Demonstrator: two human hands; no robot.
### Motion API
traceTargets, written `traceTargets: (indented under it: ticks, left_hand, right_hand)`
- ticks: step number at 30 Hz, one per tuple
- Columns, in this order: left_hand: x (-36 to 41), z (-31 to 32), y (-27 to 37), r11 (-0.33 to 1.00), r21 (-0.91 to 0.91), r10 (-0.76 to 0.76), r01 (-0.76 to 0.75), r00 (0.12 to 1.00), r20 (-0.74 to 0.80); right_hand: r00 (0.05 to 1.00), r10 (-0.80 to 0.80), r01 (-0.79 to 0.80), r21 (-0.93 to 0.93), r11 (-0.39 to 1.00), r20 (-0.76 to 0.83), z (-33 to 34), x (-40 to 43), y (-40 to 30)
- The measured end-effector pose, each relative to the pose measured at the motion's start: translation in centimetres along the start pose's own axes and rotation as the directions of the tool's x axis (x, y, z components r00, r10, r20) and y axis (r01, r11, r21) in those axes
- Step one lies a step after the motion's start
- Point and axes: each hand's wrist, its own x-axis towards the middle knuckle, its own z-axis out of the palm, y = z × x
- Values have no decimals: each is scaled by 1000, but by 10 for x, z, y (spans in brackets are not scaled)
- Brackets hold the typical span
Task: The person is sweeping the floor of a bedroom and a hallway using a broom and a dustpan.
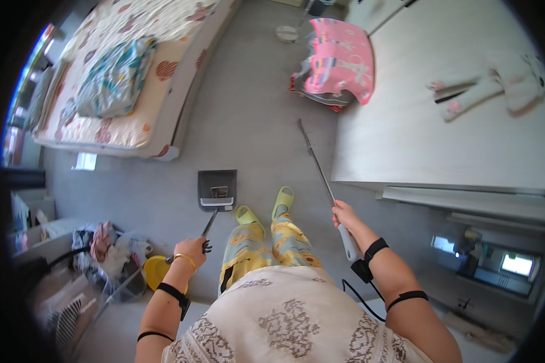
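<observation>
My left hand (191, 251) is closed around the handle of a long-handled dustpan (217, 190), whose dark pan rests on the grey floor ahead of my left foot. A small flat item (219, 192) lies in the pan; I cannot tell what it is. In my right hand (344, 216) is a metal pole (320, 168) with a light grey grip, slanting forward to the floor near the large pale surface at right. Its far end looks narrow, and its kind is unclear.
A patterned mattress (163, 97) with a bundled cloth (118, 79) stands at upper left. Pink fabric (345, 59) hangs by the pale surface (404, 136), which bears a plush item (477, 90). A yellow basin (156, 272) and heaped clothes (109, 249) are at lower left.
</observation>
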Motion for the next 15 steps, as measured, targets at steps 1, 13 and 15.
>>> traceTargets:
  ticks: [1, 13, 15]
  left_hand:
    - [-3, -1, 1, 1000, 16, 7, -8, 1000, 30]
    - [-11, 12, 4, 999, -46, -12, 13, 999, 31]
    - [-12, 11, 5, 998, -54, -16, 18, 999, 40]
  right_hand:
    - [1000, 9, -9, -17, 1000, 16, 10, -11, -12]
    - [962, -19, 73, -187, 980, 272, 98, -17, -96]
    - [960, -18, 79, -208, 975, 281, 101, -18, -106]
